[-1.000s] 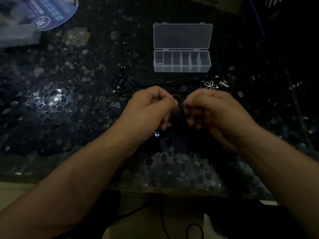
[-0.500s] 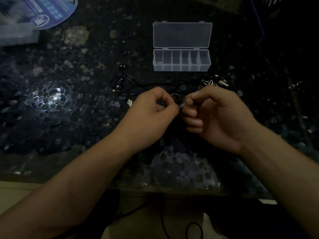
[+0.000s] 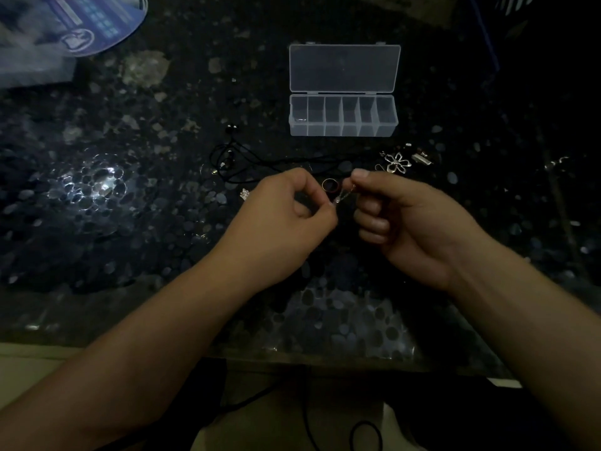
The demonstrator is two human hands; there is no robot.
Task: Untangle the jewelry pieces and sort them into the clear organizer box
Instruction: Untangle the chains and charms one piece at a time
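Note:
A thin silver chain [image 3: 344,194] stretches between my hands above the dark pebble-patterned table. My left hand [image 3: 286,222] pinches one end, and my right hand [image 3: 406,219] pinches the other between thumb and forefinger. A ring [image 3: 330,184] lies on the table just behind the chain. The clear organizer box [image 3: 343,116] sits open farther back, lid flat behind it. A black cord necklace [image 3: 247,162] is tangled to the left of the ring. A silver flower pendant [image 3: 398,162] and small metal pieces [image 3: 422,157] lie to the right, with a small charm [image 3: 244,193] at left.
A round blue-printed disc [image 3: 97,24] and a pale plastic bag [image 3: 29,53] lie at the far left corner. The table's near edge [image 3: 292,356] runs below my forearms, with black cables [image 3: 364,431] on the floor beneath.
My hands have drawn slightly apart, my right hand shifting right and turning, so the chain now shows stretched between them.

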